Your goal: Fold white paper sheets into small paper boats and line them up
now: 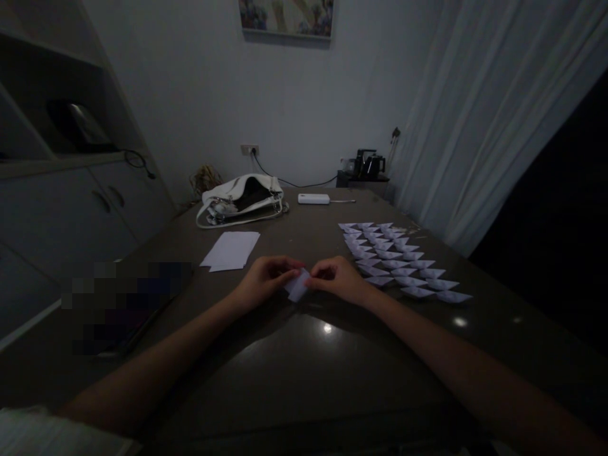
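A small folded piece of white paper (pixel 298 288) is held up just above the dark table, in the middle of the view. My left hand (pixel 266 278) pinches its upper left side between thumb and fingers. On the right side, the thumb and fingertips of my right hand (pixel 339 278) close on the same paper. Folded paper boats (pixel 392 265) stand in rows to the right of my right hand. Beyond my left hand lies a loose stack of white paper sheets (pixel 231 250).
A white handbag (pixel 242 199) sits at the table's far left, and a white power bank (pixel 313 199) with a short cable at the far middle. A dark, partly pixelated flat object (pixel 137 310) lies at left. Against the back wall stands a black kettle (pixel 372 166).
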